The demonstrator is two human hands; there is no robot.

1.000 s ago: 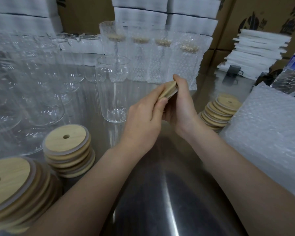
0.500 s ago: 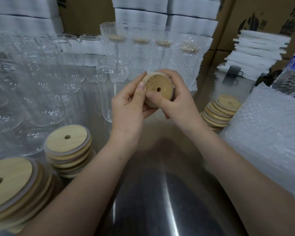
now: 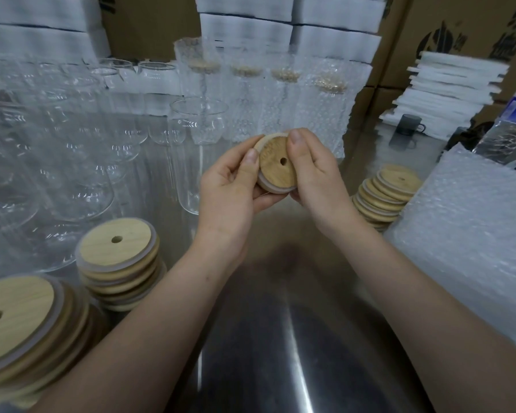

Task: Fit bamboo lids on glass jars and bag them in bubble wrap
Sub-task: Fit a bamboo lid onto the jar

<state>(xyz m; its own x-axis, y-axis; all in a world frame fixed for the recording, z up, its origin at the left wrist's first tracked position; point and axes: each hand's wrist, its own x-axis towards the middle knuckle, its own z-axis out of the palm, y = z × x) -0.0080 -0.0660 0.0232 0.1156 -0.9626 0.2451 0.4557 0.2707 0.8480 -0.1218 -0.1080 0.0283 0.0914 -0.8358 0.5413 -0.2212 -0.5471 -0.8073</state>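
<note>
Both hands hold one round bamboo lid (image 3: 276, 165) above the steel table, its flat face with a small hole turned toward me. My left hand (image 3: 230, 189) cradles it from the left with the thumb on its rim. My right hand (image 3: 313, 174) pinches its right side, thumb across the face. An open glass jar (image 3: 198, 129) stands just behind the hands. Several jars wrapped in bubble wrap (image 3: 283, 96) stand in a row further back. Stacks of bamboo lids sit at the near left (image 3: 118, 257), at the bottom left corner (image 3: 21, 323) and at the right (image 3: 385, 192).
Many empty glass jars (image 3: 57, 150) crowd the left half of the steel table (image 3: 280, 338). A pile of bubble wrap bags (image 3: 471, 234) lies at the right. White foam sheets (image 3: 447, 87), cardboard boxes and a water bottle (image 3: 510, 123) stand behind.
The lid was edge-on a second ago; it has been turned so its face points toward me. Both hands have shifted slightly lower and re-gripped its rim.
</note>
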